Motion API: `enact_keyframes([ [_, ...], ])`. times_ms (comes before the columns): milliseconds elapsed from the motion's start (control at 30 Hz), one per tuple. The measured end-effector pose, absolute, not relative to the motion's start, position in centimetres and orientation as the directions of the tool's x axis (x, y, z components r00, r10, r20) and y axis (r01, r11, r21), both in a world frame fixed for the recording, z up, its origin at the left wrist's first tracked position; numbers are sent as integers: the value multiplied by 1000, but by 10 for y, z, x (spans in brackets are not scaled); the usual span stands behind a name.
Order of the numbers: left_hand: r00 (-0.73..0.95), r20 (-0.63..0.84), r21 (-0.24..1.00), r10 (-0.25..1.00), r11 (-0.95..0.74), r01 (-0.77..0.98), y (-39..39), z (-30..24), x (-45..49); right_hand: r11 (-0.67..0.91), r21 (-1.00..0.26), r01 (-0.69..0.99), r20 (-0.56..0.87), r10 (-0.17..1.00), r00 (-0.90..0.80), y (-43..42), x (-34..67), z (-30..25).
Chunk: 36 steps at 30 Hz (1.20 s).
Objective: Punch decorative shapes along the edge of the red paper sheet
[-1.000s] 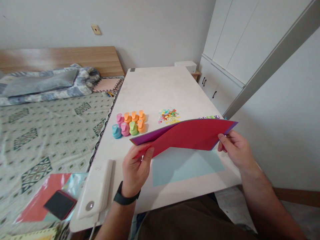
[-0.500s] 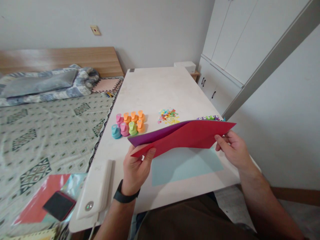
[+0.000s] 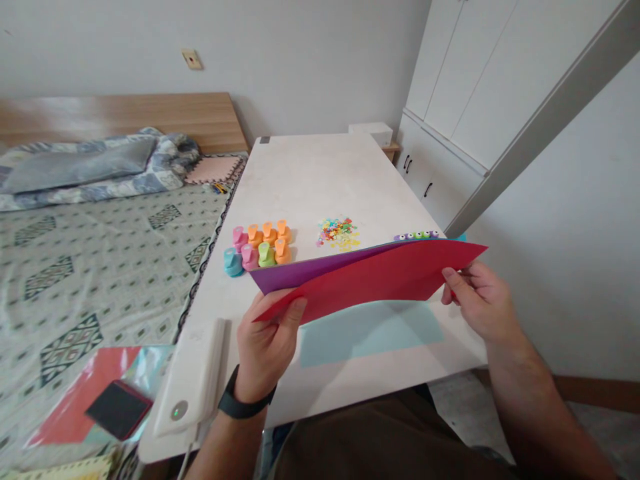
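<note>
Red sheet [image 3: 380,277], purple sheet [image 3: 295,275], pale blue sheet [image 3: 370,335], white table [image 3: 320,173], multicoloured confetti [image 3: 339,231], cream-and-green diamond-patterned bedspread [image 3: 115,267]

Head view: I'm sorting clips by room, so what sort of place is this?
Most likely a bedroom: on the left is a bed with a wooden headboard and a rumpled quilt.

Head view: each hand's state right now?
Left hand: closed, holding one end of the bowed red paper sheet; grip on purple paper sheet unclear.
Right hand: closed, holding the red sheet's other end; purple one unclear.
</note>
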<state>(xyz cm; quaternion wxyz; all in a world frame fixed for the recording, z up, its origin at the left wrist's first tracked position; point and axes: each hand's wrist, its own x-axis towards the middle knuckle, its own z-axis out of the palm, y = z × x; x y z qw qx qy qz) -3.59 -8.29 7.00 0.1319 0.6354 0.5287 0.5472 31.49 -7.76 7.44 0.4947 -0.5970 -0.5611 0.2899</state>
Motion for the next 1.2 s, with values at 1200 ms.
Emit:
enact_keyframes([
  [1200,1,-93,597,996,55,801,-52,37,-29,-196,-501,843,-306,951,39,-28,337,27],
])
